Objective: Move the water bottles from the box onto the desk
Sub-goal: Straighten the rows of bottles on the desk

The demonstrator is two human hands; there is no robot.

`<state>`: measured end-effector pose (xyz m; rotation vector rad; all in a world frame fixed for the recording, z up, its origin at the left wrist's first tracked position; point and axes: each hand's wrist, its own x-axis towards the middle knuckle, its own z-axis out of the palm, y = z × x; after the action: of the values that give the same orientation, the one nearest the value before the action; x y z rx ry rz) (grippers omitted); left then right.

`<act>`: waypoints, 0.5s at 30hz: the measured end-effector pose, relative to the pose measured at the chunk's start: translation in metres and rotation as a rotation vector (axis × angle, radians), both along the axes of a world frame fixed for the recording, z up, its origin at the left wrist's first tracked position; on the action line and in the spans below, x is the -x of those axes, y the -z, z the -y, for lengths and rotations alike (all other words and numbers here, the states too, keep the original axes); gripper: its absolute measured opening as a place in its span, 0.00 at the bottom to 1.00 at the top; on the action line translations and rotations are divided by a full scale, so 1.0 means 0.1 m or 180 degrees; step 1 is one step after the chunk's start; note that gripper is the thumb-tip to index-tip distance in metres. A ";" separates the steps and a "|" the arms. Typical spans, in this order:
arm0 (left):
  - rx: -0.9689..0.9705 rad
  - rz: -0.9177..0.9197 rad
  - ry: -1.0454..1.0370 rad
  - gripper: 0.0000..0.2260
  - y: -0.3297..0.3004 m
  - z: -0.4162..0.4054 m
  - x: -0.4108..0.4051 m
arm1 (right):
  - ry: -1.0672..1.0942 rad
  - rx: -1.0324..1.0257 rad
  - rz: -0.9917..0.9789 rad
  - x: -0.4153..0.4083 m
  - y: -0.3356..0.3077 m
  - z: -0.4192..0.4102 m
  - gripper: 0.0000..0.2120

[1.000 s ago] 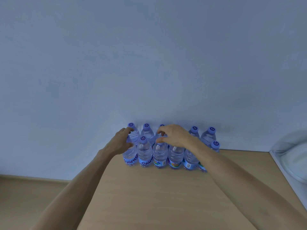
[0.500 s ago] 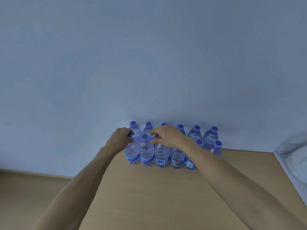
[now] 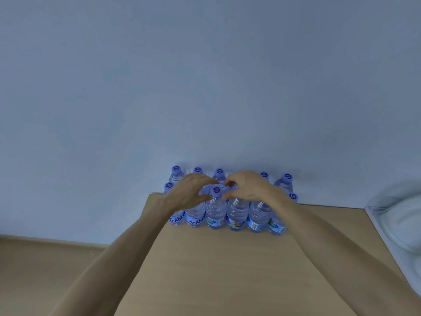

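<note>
Left hand (image 3: 190,192) and right hand (image 3: 247,187), fingers loosely curled, flank a front-row bottle (image 3: 216,209), gripping nothing.

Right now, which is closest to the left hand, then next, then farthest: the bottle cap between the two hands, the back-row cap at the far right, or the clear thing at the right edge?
From the left hand:
1. Cap between the hands, right beside the fingers.
2. Far-right back-row cap, past the right hand.
3. Clear thing, at the desk's right edge.
</note>
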<state>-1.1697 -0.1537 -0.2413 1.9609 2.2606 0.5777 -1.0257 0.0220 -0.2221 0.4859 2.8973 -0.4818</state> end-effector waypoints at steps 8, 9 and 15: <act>0.0407 0.0070 -0.0060 0.15 0.09 -0.21 -0.01 | 0.0108 0.0160 -0.0262 -0.21 0.11 -0.08 0.18; 0.0420 0.0051 -0.0095 0.15 0.09 -0.22 -0.01 | 0.0128 0.0185 -0.0290 -0.20 0.13 -0.08 0.18; 0.0461 0.0119 -0.0594 0.15 0.15 -0.27 -0.08 | 0.0107 0.0267 -0.0316 -0.18 0.14 -0.09 0.16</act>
<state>-1.1614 -0.1265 -0.2562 1.6726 2.4044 0.4486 -1.0075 0.0313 -0.2364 0.5128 2.9523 -0.6476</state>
